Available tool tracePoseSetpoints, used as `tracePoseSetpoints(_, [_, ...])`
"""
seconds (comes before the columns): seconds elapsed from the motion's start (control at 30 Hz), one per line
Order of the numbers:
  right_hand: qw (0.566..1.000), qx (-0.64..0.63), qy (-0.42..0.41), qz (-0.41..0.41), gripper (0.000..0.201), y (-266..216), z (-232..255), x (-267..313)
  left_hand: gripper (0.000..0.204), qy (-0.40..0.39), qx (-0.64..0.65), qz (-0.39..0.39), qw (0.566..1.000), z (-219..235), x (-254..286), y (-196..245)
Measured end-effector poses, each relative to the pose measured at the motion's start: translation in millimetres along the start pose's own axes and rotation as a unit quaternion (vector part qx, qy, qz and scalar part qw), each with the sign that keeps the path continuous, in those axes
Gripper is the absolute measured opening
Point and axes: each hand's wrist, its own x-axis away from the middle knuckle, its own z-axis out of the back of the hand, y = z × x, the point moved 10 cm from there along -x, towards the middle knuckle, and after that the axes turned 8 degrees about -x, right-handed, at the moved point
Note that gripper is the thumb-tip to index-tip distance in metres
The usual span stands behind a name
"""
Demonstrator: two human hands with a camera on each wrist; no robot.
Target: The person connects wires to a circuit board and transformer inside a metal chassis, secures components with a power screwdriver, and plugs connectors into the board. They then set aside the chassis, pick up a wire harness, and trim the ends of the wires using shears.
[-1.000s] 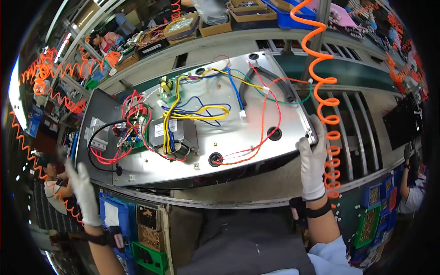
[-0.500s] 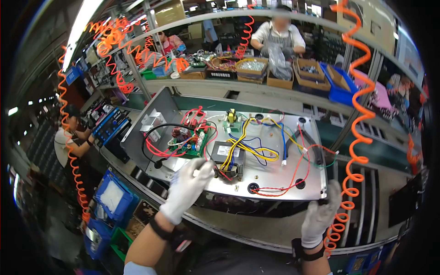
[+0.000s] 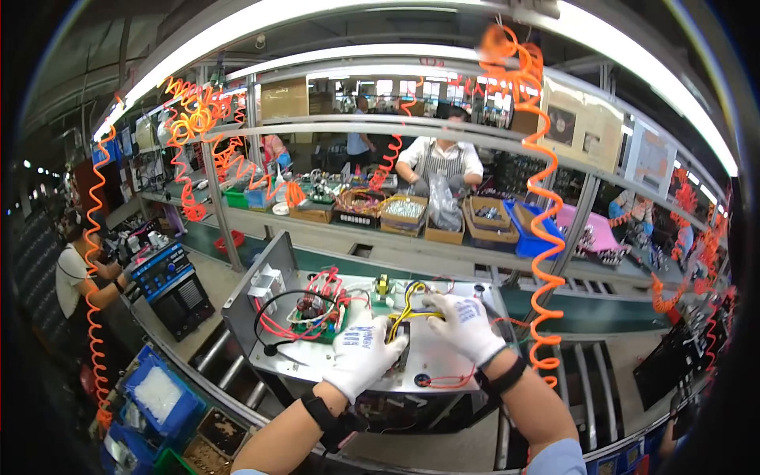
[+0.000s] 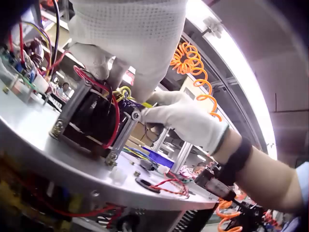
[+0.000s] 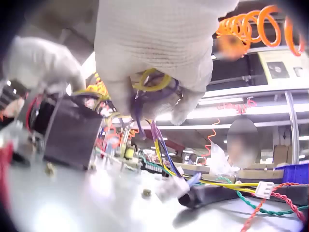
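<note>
Head view: both gloved hands down on metal chassis plate (image 3: 317, 360), which sits on conveyor desk (image 3: 237, 372). Left hand (image 3: 362, 355) draped over transformer (image 3: 400, 348) near plate's front edge, fingers curled on its top. Right hand (image 3: 465, 324) just right of transformer, fingers bent round yellow wires (image 3: 412, 305). Green circuit board (image 3: 313, 317) left of transformer, red and black leads looped round it.

Left wrist view: left hand (image 4: 120, 43) gripping transformer (image 4: 91, 118) from above; right hand (image 4: 186, 118) touching its far side. Red wire (image 4: 116, 116) runs down transformer's face. Mounting tabs flat on plate (image 4: 58, 162).

Right wrist view: right hand (image 5: 159, 53) pinching yellow and purple wire loop (image 5: 152, 87), closed tight. Transformer (image 5: 65, 133) to left, blurred. White connectors (image 5: 263, 188) lie loose on plate, right of transformer.

Judgement: best to keep transformer steadied w/ left, route bundle w/o tugging solder lugs; keep leads clear of sharp plate edge, avoid snagging red twisted pair nearby.
</note>
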Motion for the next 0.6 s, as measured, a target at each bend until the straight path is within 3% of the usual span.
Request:
tracePoseSetpoints(0.03, [0.993,-0.102,0.044,-0.039,0.029,-1.1,15.8,6.6,0.036,0.006,-0.001,-0.014,1.0,-12.9,-7.5,-5.5])
tracePoseSetpoints(0.1, [0.988,-0.145,0.051,-0.029,0.027,-23.5,45.7,25.7,0.032,-0.082,0.154,-0.079,0.981,-22.8,-6.1,7.7])
tracePoseSetpoints(0.13, [0.978,-0.191,0.055,-0.058,0.027,-31.5,62.5,41.2,0.03,-0.15,0.288,-0.088,0.942,-55.7,-0.8,6.4])
tracePoseSetpoints(0.17, [0.965,-0.24,0.058,-0.088,0.027,-32.9,72.2,57.5,0.03,-0.202,0.388,-0.064,0.897,-44.4,18.7,25.0])
tracePoseSetpoints(0.23, [0.899,-0.387,0.156,-0.135,0.028,-6.3,81.1,97.2,0.029,-0.125,0.193,-0.23,0.946,-23.2,41.5,51.9])
tracePoseSetpoints(0.27, [0.944,-0.279,0.16,-0.081,0.036,-7.4,92.3,104.9,0.028,-0.125,0.1,-0.255,0.954,-25.7,54.9,61.2])
tracePoseSetpoints(0.3, [0.949,-0.259,0.17,-0.056,0.045,-11.5,94.7,113.2,0.028,-0.127,0.007,-0.281,0.951,-32.8,66.2,69.1])
tracePoseSetpoints(0.33, [0.943,-0.283,0.161,-0.069,0.048,-7.9,87.4,119.1,0.03,-0.123,0.009,-0.286,0.95,-40.2,71.4,70.0])
tracePoseSetpoints(0.37, [0.937,-0.306,0.153,-0.078,0.052,-0.8,80.9,123.4,0.027,-0.161,0.008,-0.259,0.952,-46.9,69.8,67.8])
tracePoseSetpoints(0.4, [0.98,-0.163,0.101,-0.044,0.06,0.2,73.6,124.7,0.025,-0.153,0.095,-0.256,0.95,-35.4,63.1,72.2])
tracePoseSetpoints(0.43, [0.995,-0.076,0.063,-0.027,0.065,-6.0,65.8,122.6,0.024,-0.144,0.18,-0.249,0.941,-21.4,54.3,74.4])
tracePoseSetpoints(0.5, [0.995,-0.069,0.069,-0.024,0.065,-11.7,59.4,116.2,0.026,-0.143,0.345,-0.048,0.926,-9.5,26.2,42.5])
tracePoseSetpoints(0.53, [0.994,-0.073,0.071,-0.028,0.065,-13.7,57.2,111.1,0.023,-0.042,0.401,-0.068,0.912,15.6,19.2,31.6])
tracePoseSetpoints(0.57, [0.988,-0.089,0.118,-0.038,0.063,-12.8,64.9,107.3,0.021,0.06,0.452,-0.087,0.886,40.5,16.5,22.4])
tracePoseSetpoints(0.6, [0.98,-0.104,0.165,-0.048,0.061,-9.3,73.7,107.3,0.019,0.03,0.643,-0.015,0.766,37.2,12.1,16.5])
